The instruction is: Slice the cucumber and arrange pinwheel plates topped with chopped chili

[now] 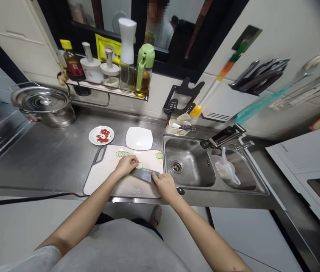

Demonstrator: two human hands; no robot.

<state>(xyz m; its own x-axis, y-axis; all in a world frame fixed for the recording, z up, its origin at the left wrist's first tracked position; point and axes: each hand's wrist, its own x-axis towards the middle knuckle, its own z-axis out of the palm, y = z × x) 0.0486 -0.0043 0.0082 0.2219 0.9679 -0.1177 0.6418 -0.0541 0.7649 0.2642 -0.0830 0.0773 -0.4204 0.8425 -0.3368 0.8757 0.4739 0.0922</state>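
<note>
On the pale cutting board [100, 177], my right hand [165, 186] is closed around the handle end of a kitchen knife [144, 174], its broad blade pointing left. My left hand [126, 165] has its fingers pinched together at the blade's tip, on a round cucumber slice [139, 165]. Just behind that hand lies an overlapping row of cucumber slices [122, 154]. A cucumber end piece [159, 155] rests at the board's back right corner. Beyond the board are a blank white square plate [139, 138] and a small round plate [92, 136] bearing chopped red bits [103, 135].
To the right is a steel sink [188, 170], with a tied plastic bag [226, 168] in its second basin. A lidded steel pot [59, 115] stands at back left. Bottles and jars line a wall rack [111, 87]. A black cable [35, 198] runs along the front edge.
</note>
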